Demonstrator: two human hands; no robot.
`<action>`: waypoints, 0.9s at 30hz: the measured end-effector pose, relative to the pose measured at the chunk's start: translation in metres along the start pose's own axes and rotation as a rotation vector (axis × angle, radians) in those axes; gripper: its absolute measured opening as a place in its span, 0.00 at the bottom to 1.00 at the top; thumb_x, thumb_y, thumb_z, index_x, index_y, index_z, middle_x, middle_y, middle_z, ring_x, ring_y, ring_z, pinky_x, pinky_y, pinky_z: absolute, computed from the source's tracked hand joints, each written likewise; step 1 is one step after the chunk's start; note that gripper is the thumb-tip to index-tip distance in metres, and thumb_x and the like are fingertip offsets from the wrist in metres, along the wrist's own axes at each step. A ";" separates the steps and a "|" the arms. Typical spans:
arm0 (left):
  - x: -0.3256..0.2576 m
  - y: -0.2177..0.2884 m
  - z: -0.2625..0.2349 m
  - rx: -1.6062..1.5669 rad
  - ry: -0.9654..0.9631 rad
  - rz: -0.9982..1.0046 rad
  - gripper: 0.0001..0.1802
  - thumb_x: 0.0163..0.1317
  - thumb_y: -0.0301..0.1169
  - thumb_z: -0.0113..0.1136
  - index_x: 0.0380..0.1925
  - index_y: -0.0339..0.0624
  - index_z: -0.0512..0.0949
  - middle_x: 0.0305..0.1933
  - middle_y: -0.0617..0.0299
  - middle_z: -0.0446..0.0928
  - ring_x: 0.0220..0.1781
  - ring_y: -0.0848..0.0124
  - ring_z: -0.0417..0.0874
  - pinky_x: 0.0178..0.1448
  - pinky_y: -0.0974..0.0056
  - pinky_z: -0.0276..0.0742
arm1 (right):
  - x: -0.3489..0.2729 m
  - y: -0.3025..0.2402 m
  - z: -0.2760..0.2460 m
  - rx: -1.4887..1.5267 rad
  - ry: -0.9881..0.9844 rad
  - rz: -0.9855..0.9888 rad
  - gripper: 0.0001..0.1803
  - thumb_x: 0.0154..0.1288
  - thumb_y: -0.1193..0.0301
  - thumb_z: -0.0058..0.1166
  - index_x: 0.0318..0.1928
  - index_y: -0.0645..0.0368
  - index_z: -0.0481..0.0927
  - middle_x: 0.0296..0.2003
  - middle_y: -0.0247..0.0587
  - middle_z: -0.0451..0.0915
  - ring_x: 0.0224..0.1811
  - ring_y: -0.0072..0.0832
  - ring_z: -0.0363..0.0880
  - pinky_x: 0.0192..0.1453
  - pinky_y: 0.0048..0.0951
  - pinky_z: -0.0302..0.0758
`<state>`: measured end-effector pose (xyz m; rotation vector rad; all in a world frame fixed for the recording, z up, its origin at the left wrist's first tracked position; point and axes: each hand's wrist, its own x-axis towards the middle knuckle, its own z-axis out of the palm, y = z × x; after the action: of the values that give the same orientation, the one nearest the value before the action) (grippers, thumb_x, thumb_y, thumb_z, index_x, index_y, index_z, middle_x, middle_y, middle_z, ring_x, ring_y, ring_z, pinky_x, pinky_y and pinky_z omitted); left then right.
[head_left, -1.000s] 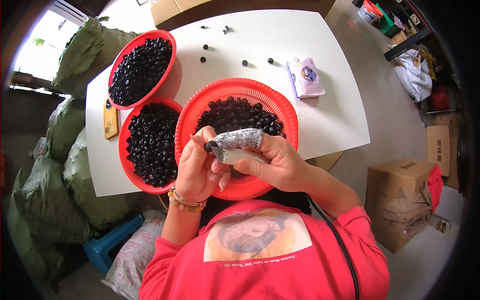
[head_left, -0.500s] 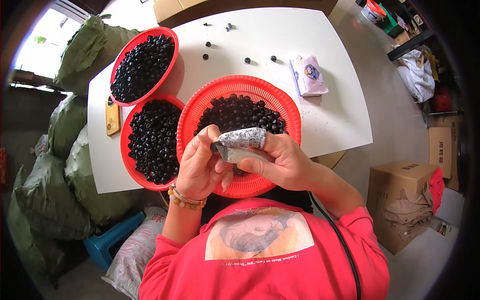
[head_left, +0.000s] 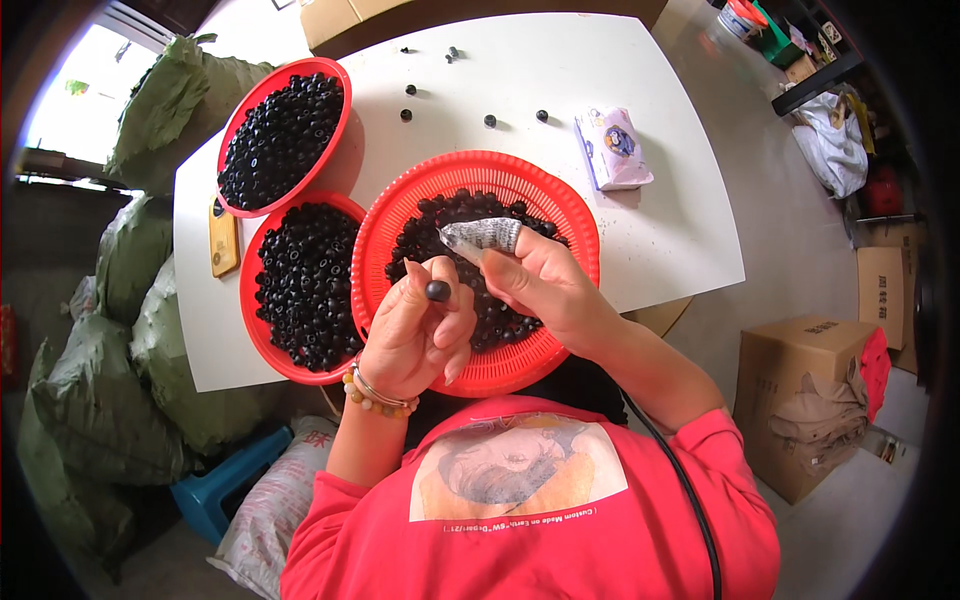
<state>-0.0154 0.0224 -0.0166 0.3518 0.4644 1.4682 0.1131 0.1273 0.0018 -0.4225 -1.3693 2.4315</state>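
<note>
Over the red slotted basket (head_left: 575, 250), my left hand (head_left: 405, 335) pinches a small black round piece (head_left: 438, 291) between thumb and fingertips. My right hand (head_left: 555, 295) grips a small flat blade (head_left: 463, 243) between thumb and index finger. A speckled grey knitted finger cover (head_left: 495, 234) sits on that index finger. The blade is above and to the right of the held piece, apart from it. Many black pieces (head_left: 460, 210) fill the basket beneath both hands; my hands and wrists hide part of them. Beads and a bangle circle my left wrist.
To the left stand two red basins (head_left: 262, 345) (head_left: 335, 150) full of black ring-like pieces. Several loose pieces (head_left: 490, 121) lie on the white table (head_left: 670, 240), beside a tissue pack (head_left: 615, 150). Green sacks (head_left: 110, 380), a blue stool (head_left: 225, 485) and a carton (head_left: 800, 400) surround it.
My right hand has moved up and away from the left with the blade. The left hand's black piece, mostly hidden before, now shows fully at its fingertips.
</note>
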 end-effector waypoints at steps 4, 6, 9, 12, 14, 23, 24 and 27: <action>-0.003 -0.001 0.006 0.032 0.121 -0.010 0.18 0.65 0.46 0.33 0.27 0.43 0.62 0.16 0.64 0.60 0.12 0.78 0.59 0.12 0.74 0.67 | 0.004 0.002 0.008 0.019 -0.019 -0.042 0.17 0.61 0.68 0.49 0.46 0.66 0.68 0.35 0.34 0.74 0.40 0.17 0.72 0.44 0.19 0.69; -0.003 -0.001 0.008 0.121 0.131 0.003 0.18 0.65 0.45 0.34 0.28 0.43 0.62 0.17 0.64 0.61 0.12 0.78 0.60 0.13 0.74 0.68 | 0.007 0.000 0.010 0.014 0.000 -0.015 0.16 0.59 0.69 0.50 0.45 0.67 0.68 0.34 0.35 0.75 0.39 0.18 0.72 0.44 0.20 0.70; -0.002 -0.001 0.004 0.090 0.085 0.031 0.17 0.65 0.44 0.34 0.29 0.42 0.63 0.18 0.64 0.61 0.13 0.78 0.61 0.13 0.73 0.68 | 0.011 0.003 0.006 -0.049 0.082 -0.087 0.15 0.58 0.71 0.52 0.44 0.66 0.70 0.33 0.34 0.75 0.38 0.17 0.72 0.43 0.20 0.69; -0.001 -0.001 0.001 0.026 0.049 0.085 0.16 0.65 0.43 0.35 0.28 0.42 0.63 0.18 0.63 0.61 0.14 0.78 0.61 0.15 0.73 0.69 | 0.009 0.007 0.000 -0.164 0.176 -0.156 0.14 0.56 0.73 0.52 0.43 0.64 0.71 0.33 0.33 0.75 0.37 0.16 0.71 0.43 0.20 0.69; 0.000 0.000 0.003 0.106 0.095 0.115 0.16 0.65 0.42 0.36 0.28 0.42 0.64 0.18 0.64 0.62 0.15 0.79 0.61 0.16 0.73 0.70 | 0.005 0.008 -0.001 -0.233 0.222 -0.194 0.14 0.56 0.74 0.52 0.43 0.63 0.72 0.32 0.32 0.75 0.35 0.16 0.71 0.42 0.20 0.68; -0.001 -0.003 0.009 0.454 0.279 0.262 0.11 0.63 0.36 0.44 0.28 0.40 0.64 0.18 0.65 0.66 0.16 0.81 0.64 0.22 0.75 0.71 | -0.004 -0.007 0.010 -0.353 0.165 -0.195 0.10 0.57 0.79 0.50 0.41 0.62 0.69 0.31 0.35 0.75 0.34 0.15 0.73 0.37 0.19 0.73; -0.001 -0.003 0.009 0.489 0.294 0.280 0.11 0.63 0.35 0.45 0.28 0.40 0.64 0.18 0.65 0.66 0.16 0.82 0.65 0.22 0.75 0.72 | -0.004 -0.007 0.010 -0.374 0.168 -0.199 0.11 0.57 0.79 0.50 0.41 0.63 0.68 0.31 0.36 0.76 0.33 0.16 0.74 0.36 0.20 0.74; -0.002 -0.003 0.011 0.597 0.331 0.314 0.08 0.62 0.31 0.46 0.28 0.38 0.64 0.19 0.65 0.67 0.18 0.82 0.66 0.23 0.76 0.71 | -0.004 -0.007 0.009 -0.446 0.187 -0.208 0.12 0.57 0.80 0.50 0.42 0.63 0.68 0.31 0.37 0.76 0.33 0.17 0.75 0.36 0.21 0.75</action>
<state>-0.0073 0.0211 -0.0088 0.6790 1.1651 1.6806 0.1143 0.1219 0.0130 -0.5626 -1.7681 1.8645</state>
